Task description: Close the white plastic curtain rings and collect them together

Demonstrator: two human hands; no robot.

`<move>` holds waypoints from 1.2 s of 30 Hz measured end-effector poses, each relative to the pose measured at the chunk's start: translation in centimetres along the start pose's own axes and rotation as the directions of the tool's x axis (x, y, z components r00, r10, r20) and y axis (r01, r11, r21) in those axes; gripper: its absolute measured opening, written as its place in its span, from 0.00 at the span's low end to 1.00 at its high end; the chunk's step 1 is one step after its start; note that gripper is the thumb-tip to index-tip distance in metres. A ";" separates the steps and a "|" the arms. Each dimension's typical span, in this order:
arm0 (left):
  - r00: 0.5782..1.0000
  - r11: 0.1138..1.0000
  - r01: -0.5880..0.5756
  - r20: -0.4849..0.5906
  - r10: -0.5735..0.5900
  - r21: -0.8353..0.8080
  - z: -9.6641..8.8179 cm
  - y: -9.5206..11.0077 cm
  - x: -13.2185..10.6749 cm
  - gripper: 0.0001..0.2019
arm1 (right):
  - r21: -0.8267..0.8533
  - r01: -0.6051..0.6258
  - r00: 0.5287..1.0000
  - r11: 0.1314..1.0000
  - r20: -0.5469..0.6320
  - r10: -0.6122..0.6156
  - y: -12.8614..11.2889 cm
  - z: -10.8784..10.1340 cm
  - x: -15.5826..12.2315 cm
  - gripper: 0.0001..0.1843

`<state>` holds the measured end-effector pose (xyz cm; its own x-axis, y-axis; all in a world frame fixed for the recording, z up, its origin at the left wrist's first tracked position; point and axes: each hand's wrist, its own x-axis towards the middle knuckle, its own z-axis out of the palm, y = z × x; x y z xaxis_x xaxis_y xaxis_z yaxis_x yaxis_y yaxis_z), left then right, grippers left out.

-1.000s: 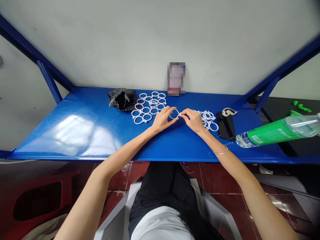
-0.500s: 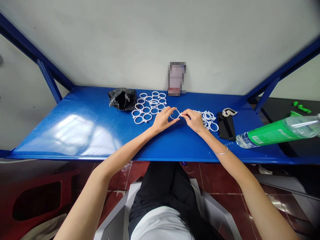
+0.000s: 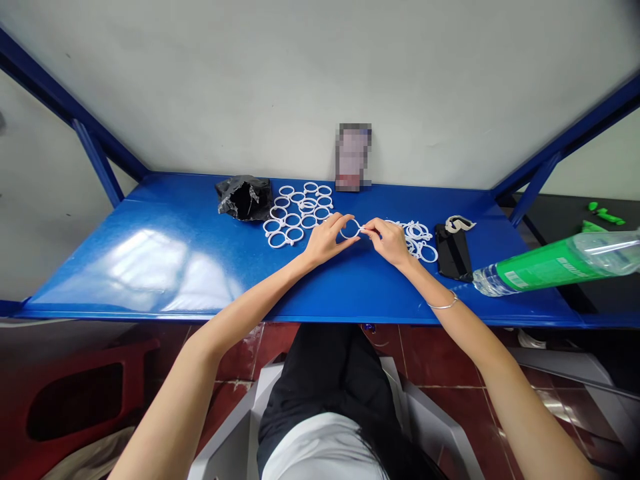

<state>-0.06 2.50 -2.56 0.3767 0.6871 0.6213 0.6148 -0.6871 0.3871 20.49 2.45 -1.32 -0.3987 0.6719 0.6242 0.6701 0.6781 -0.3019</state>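
Both of my hands meet over the middle of the blue table (image 3: 165, 260) and pinch one white plastic ring (image 3: 351, 229) between them. My left hand (image 3: 326, 240) grips its left side with curled fingers. My right hand (image 3: 389, 241) pinches its right side. Behind my left hand lies a spread of several white rings (image 3: 299, 212) laid flat. Just past my right hand is a looser pile of white rings (image 3: 419, 239).
A crumpled black plastic bag (image 3: 243, 197) sits at the back left of the rings. A black phone (image 3: 451, 251) and a white clip-like piece (image 3: 458, 223) lie to the right. A green-labelled plastic bottle (image 3: 550, 263) lies at the right edge. A blurred card (image 3: 353, 157) leans against the wall.
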 end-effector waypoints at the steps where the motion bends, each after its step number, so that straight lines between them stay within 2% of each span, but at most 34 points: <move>1: 1.000 1.000 0.000 0.005 0.000 0.000 -0.1 0.0 0.0 0.23 | 0.001 0.002 1.000 1.000 0.005 -0.002 0.0 0.0 0.0 0.14; 7: 1.000 1.000 0.008 0.027 -0.008 0.008 -0.2 0.0 0.1 0.22 | -0.012 0.020 1.000 1.000 0.021 -0.020 0.0 -0.2 0.2 0.14; 13: 1.000 1.000 -0.010 0.001 0.010 0.022 -0.2 -0.1 0.1 0.20 | -0.039 0.063 0.995 0.997 0.074 -0.060 -0.2 -0.5 0.4 0.12; 18: 0.999 0.999 -0.034 -0.016 0.034 0.025 -0.2 0.0 0.2 0.19 | -0.072 0.086 0.995 0.994 0.058 -0.082 -0.4 -0.6 0.5 0.12; 28: 1.000 0.999 -0.026 -0.012 0.027 0.046 -0.1 -0.1 0.1 0.19 | -0.092 0.077 0.992 0.993 0.105 -0.067 -0.4 -0.5 0.4 0.12; 36: 1.000 0.999 -0.011 0.008 0.011 0.050 0.0 0.0 0.0 0.20 | -0.083 0.064 0.994 0.994 0.092 -0.057 -0.2 -0.2 0.2 0.12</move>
<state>-0.05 2.56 -2.57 0.3885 0.6815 0.6202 0.6444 -0.6820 0.3458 20.39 2.38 -0.95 -0.4918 0.6570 0.5714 0.6929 0.6927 -0.2000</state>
